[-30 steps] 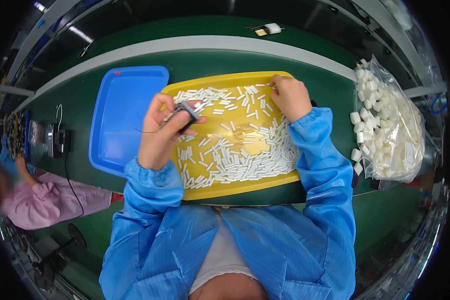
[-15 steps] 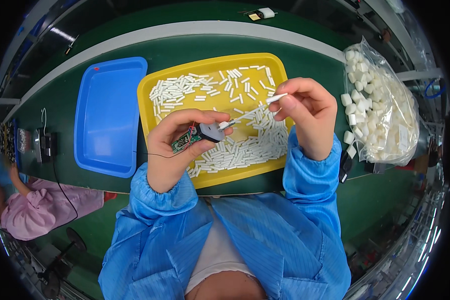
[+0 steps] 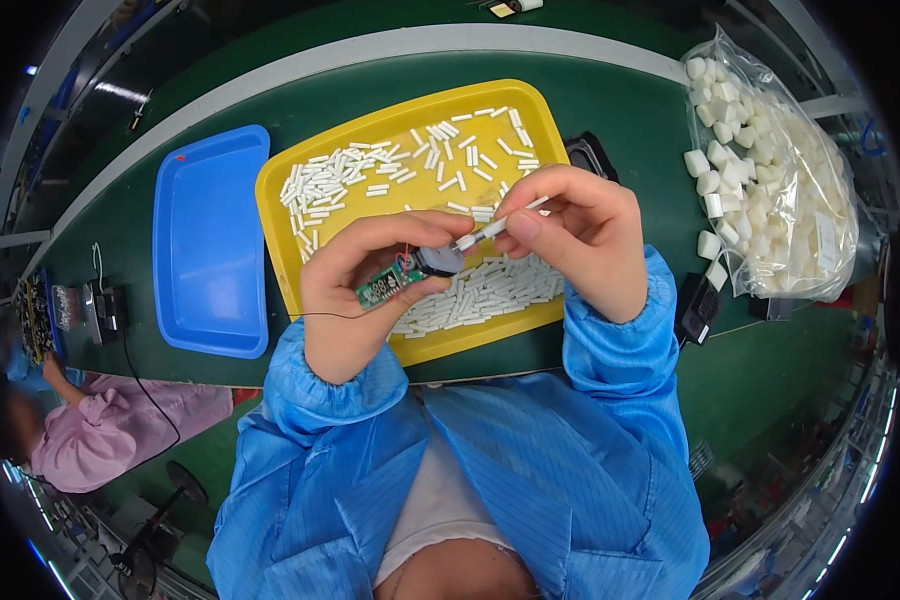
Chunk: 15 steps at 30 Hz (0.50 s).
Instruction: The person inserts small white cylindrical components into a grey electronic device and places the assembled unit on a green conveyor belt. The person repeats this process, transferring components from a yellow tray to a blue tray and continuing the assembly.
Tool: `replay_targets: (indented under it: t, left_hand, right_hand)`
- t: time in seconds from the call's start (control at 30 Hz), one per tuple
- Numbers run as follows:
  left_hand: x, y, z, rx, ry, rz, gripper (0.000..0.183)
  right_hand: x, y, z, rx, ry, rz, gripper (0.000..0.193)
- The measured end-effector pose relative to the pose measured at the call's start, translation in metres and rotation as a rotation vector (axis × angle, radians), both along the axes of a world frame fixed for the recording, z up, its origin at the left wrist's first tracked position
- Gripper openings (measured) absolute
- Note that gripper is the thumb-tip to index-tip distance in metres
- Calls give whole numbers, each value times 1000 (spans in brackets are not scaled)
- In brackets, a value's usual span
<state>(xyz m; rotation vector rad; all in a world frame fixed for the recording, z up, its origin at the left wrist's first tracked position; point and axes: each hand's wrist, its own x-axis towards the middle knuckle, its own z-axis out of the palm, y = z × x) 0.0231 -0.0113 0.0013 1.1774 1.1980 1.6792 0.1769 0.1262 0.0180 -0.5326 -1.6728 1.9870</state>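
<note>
My left hand (image 3: 340,285) is closed around a small electronic assembly, whose green circuit board (image 3: 382,287) has thin red and blue wires and a pale round end in black. A thin rod sticks out of that end toward my right hand (image 3: 592,238). On the rod sits a short white tube (image 3: 488,232), pinched between my right thumb and fingers and close against the round end. The rod's far tip (image 3: 537,203) pokes out past the tube. Under both hands lies a yellow tray (image 3: 272,225) strewn with many loose white tubes (image 3: 482,300).
A blue tray (image 3: 210,250) lies to the left. At the right, a clear bag (image 3: 785,215) holds white foam-like plugs, with loose plugs (image 3: 708,183) beside it. Black devices (image 3: 702,308) sit by my right sleeve. Another person's pink sleeve (image 3: 110,430) shows at the far left.
My right hand has moved left and slightly down, bringing the white tube along the rod up to the assembly. The rod's tip now shows beyond the tube. My left hand keeps its grip.
</note>
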Motion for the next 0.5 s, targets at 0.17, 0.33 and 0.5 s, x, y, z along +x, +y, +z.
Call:
replay_targets:
  t: [0.17, 0.33, 0.5]
  left_hand:
    - [9, 7, 6, -15, 248, -16, 20]
    - [16, 15, 4, 5, 409, 23, 17]
    - [11, 20, -7, -118, 138, 93, 33]
  right_hand:
    - [3, -1, -8, -12, -2, 15, 6]
    - [9, 0, -16, -178, -76, 85, 8]
    - [25, 37, -13, 404, -258, -12, 18]
